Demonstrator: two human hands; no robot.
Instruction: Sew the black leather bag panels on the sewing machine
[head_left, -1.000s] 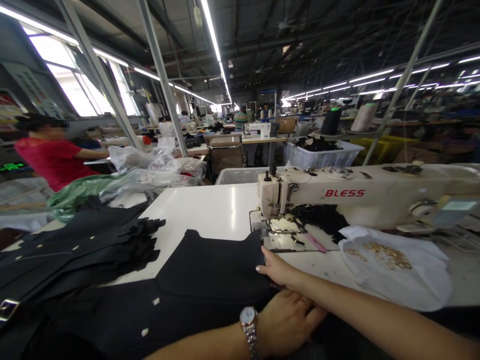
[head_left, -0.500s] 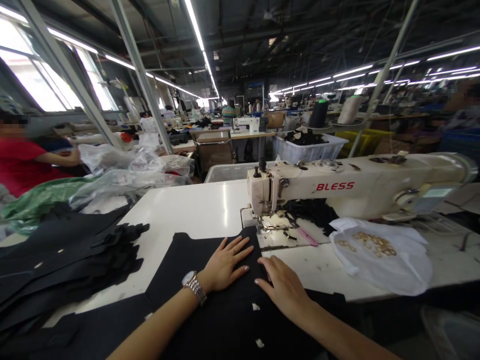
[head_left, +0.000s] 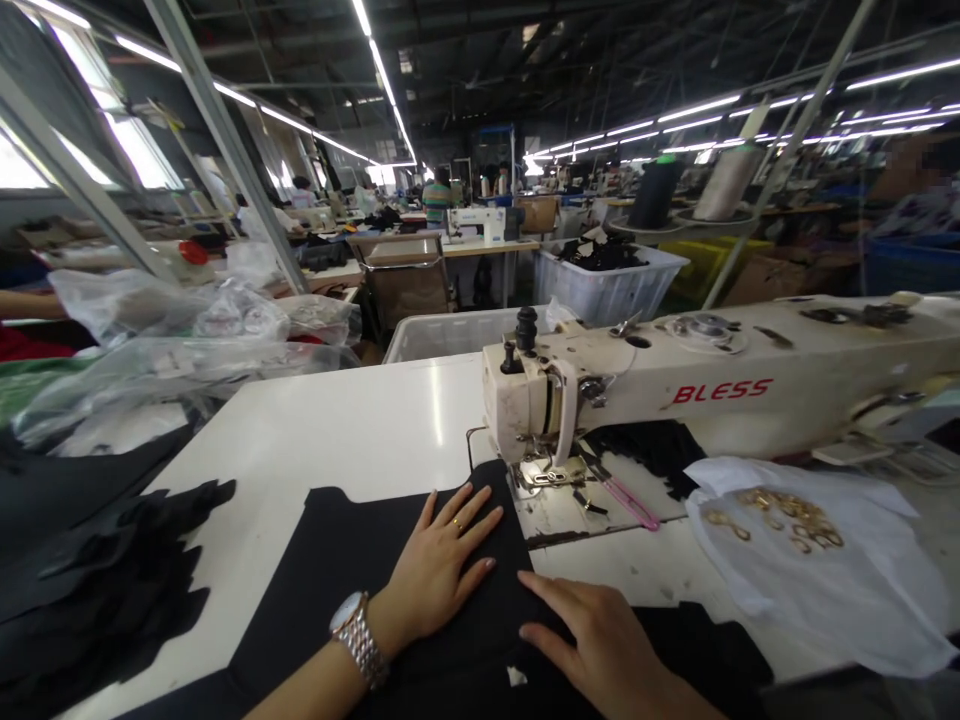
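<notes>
Under my hands lies a black fabric panel (head_left: pixel 352 560), its upper corner beside the needle end of a white sewing machine (head_left: pixel 637 400). My left hand (head_left: pixel 442 560) rests flat on the panel with fingers spread, a ring and a wristwatch (head_left: pixel 358 630) on it. At the panel's right edge, my right hand (head_left: pixel 592 630) touches the cloth with forefinger and thumb apart; its other fingers are curled. A small white patch (head_left: pixel 516 677) shows on the black cloth near the right thumb. Pink-handled snips (head_left: pixel 626 500) lie by the machine's needle plate.
Stacked black cut pieces (head_left: pixel 127 570) cover the table's left side. Gold metal rings and hooks (head_left: pixel 795 520) sit on a white cloth (head_left: pixel 847 600) at right. Plastic bags (head_left: pixel 217 320) are at the far left, and a white crate (head_left: pixel 457 330) stands behind the table.
My view has moved closer to the machine and turned slightly. The panel and both hands appear lower in view. Both hands keep nearly the same pose on the cloth.
</notes>
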